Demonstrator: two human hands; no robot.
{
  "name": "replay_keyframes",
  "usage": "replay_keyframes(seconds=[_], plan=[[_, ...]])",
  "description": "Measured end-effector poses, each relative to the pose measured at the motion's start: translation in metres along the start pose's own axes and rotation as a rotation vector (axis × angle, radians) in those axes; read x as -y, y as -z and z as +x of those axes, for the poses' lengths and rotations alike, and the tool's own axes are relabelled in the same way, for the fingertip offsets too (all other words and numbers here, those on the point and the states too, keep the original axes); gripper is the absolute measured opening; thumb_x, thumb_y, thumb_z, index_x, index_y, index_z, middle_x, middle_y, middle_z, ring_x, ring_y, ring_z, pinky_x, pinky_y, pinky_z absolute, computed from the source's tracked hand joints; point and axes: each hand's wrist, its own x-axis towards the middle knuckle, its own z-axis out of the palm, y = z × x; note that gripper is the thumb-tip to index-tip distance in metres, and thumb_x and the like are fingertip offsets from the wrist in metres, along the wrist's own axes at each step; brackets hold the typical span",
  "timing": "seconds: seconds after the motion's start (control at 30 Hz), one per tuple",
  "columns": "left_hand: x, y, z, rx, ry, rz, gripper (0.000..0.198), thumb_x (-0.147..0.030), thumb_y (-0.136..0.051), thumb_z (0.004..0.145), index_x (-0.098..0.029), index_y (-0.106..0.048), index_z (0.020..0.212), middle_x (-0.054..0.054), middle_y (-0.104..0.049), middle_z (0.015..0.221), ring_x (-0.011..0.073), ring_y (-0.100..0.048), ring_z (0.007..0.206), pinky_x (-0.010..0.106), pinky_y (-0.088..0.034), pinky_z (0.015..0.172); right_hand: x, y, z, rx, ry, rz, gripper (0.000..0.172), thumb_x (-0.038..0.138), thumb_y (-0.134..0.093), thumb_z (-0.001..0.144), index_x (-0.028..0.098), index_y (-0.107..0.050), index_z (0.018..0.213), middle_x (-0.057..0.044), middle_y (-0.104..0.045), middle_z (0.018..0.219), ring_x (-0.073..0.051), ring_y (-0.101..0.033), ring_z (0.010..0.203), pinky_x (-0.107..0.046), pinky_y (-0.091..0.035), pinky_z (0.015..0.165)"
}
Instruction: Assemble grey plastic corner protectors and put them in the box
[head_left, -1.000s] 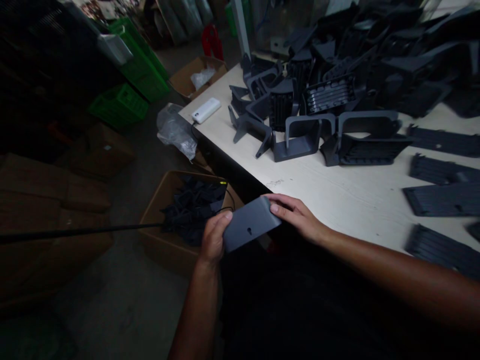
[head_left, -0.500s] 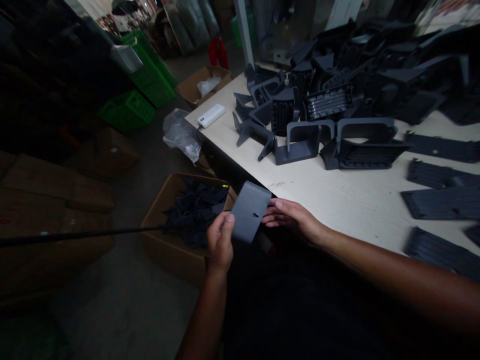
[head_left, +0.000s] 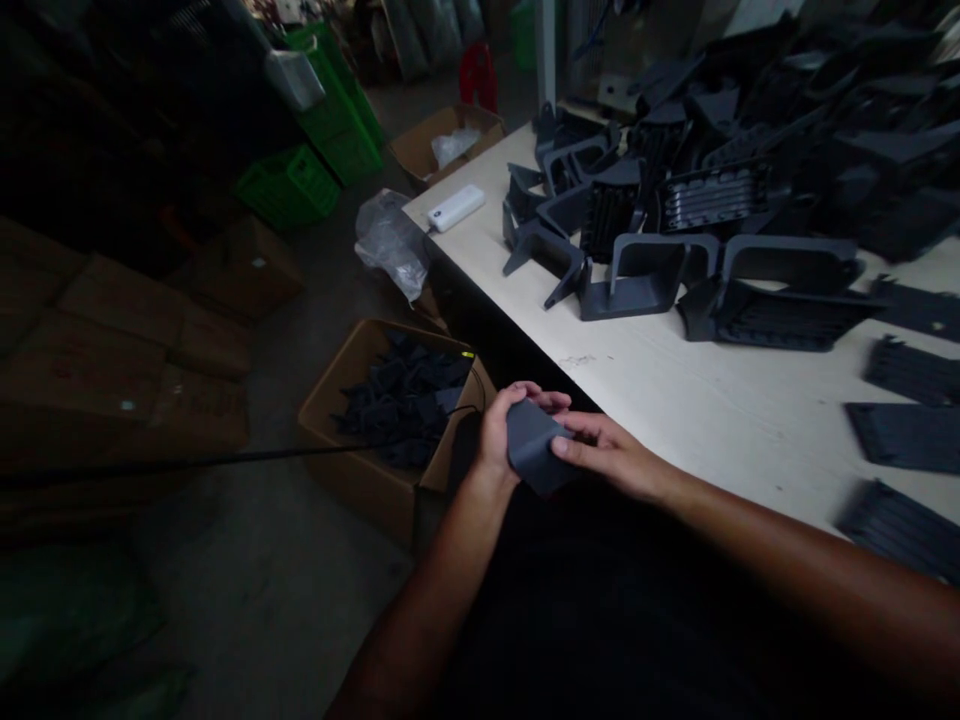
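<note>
A dark grey plastic bracket is held between both hands in front of my body, just off the table's near edge. My left hand wraps round its left side and far edge. With the thumb on top and the fingers behind, my right hand grips its right side. The bracket is tilted, and its underside is hidden. To the left, below table height, a cardboard box holds many dark plastic parts.
On the white table lies a pile of dark brackets, with ribbed flat panels at the right. A white power bank lies near the left edge. Cardboard boxes and green crates stand on the floor, near a plastic bag.
The bracket has been turned from its flat face to an angled view. My left hand now cups it, and my right hand has closed on its right side. The view has shifted.
</note>
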Motion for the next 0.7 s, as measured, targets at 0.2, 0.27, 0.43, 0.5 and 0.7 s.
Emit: replay_keyframes(seconds=[0.2, 0.27, 0.43, 0.5, 0.7], plan=[[-0.002, -0.028, -0.008, -0.104, -0.348, 0.091, 0.013, -0.031, -0.058, 0.083, -0.021, -0.059, 0.076, 0.003, -0.072, 0.065, 0.0245, -0.075, 0.073, 0.038, -0.057, 0.083, 0.005, -0.004, -0.003, -0.098, 0.168, -0.152, 0.036, 0.051, -0.072, 0.096, 0.018, -0.077, 0.109, -0.005, -0.073, 0.100, -0.022, -0.067, 0.092, -0.033, -0.054, 0.087], [-0.005, -0.031, -0.010, -0.102, -0.357, 0.122, 0.013, -0.031, -0.057, 0.084, -0.021, -0.059, 0.076, 0.002, -0.071, 0.063, 0.0243, -0.074, 0.071, 0.037, -0.056, 0.080, 0.008, -0.004, -0.004, -0.111, 0.180, -0.169, 0.035, 0.051, -0.072, 0.096, 0.018, -0.077, 0.110, -0.005, -0.074, 0.101, -0.022, -0.067, 0.092, -0.033, -0.054, 0.087], [-0.010, -0.016, -0.012, -0.072, -0.323, 0.263, 0.017, -0.035, -0.062, 0.086, -0.020, -0.063, 0.076, 0.005, -0.074, 0.071, 0.0245, -0.072, 0.077, 0.032, -0.052, 0.074, 0.010, -0.004, -0.005, -0.086, 0.098, -0.100, 0.035, 0.050, -0.077, 0.091, 0.017, -0.079, 0.104, -0.005, -0.076, 0.094, -0.021, -0.069, 0.084, -0.032, -0.055, 0.081], [-0.008, 0.000, -0.013, -0.117, -0.297, 0.343, 0.021, -0.037, -0.068, 0.086, -0.019, -0.067, 0.075, 0.004, -0.074, 0.074, 0.0214, -0.069, 0.076, 0.029, -0.049, 0.071, 0.009, -0.002, -0.006, -0.098, 0.019, -0.024, 0.035, 0.050, -0.079, 0.090, 0.018, -0.080, 0.103, -0.005, -0.077, 0.088, -0.020, -0.070, 0.077, -0.031, -0.056, 0.075], [0.010, 0.046, -0.029, -0.106, 0.165, 0.119, 0.035, -0.048, -0.077, 0.080, -0.016, -0.067, 0.070, 0.001, -0.063, 0.059, 0.0144, -0.057, 0.051, 0.028, -0.045, 0.054, -0.002, 0.008, -0.004, -0.077, -0.205, 0.068, 0.040, 0.054, -0.077, 0.091, 0.020, -0.080, 0.111, -0.009, -0.080, 0.092, -0.023, -0.074, 0.076, -0.034, -0.058, 0.073]])
